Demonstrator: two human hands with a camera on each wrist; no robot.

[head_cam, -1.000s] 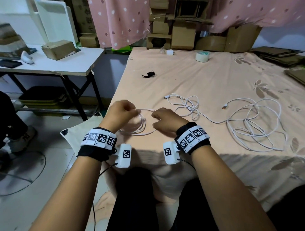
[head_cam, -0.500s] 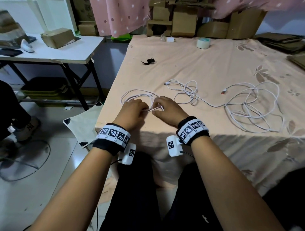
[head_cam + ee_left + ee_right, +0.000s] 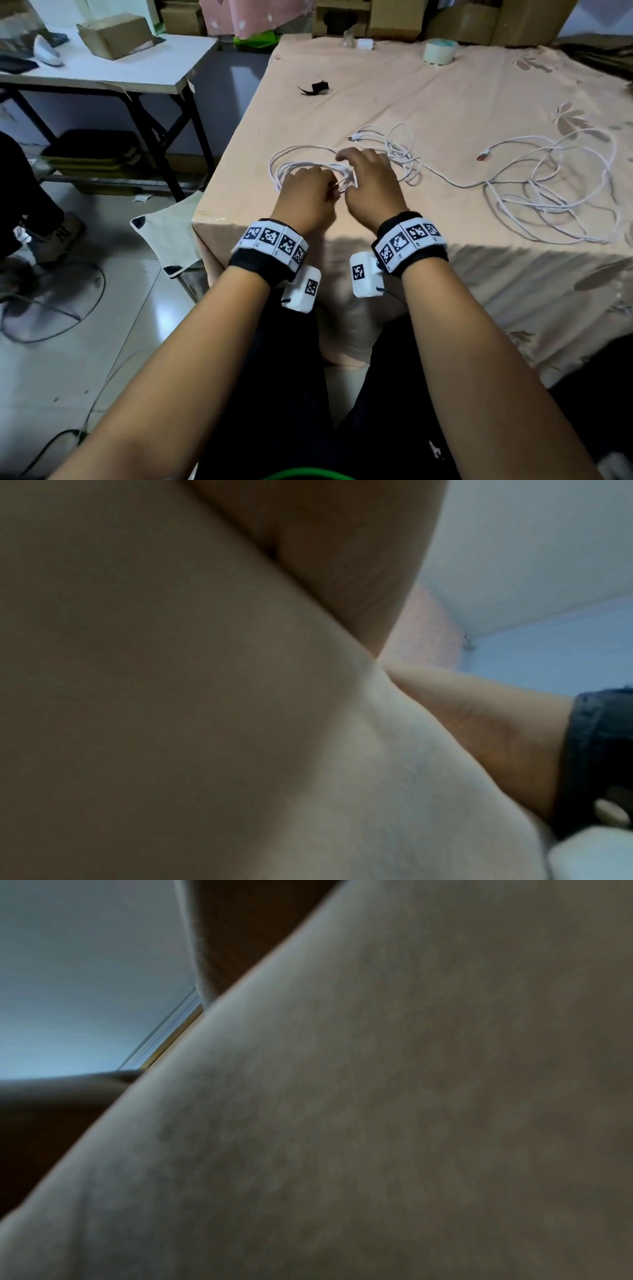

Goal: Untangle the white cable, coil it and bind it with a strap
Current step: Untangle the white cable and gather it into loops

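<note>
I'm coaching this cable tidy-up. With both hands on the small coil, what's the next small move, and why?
Probably keep the left hand gripping the coil while the right hand lays on another loop: much white cable lies loose to the right, and the black strap sits untouched.

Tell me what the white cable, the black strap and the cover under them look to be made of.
White cable: smooth plastic or rubber sheath, likely; it lies in limp, glossy loops.
Black strap: probably fabric, maybe hook-and-loop; matte, curled, too small to be sure.
Cover: woven cloth, matte peach with printed leaves; it drapes and creases over the edge.
</note>
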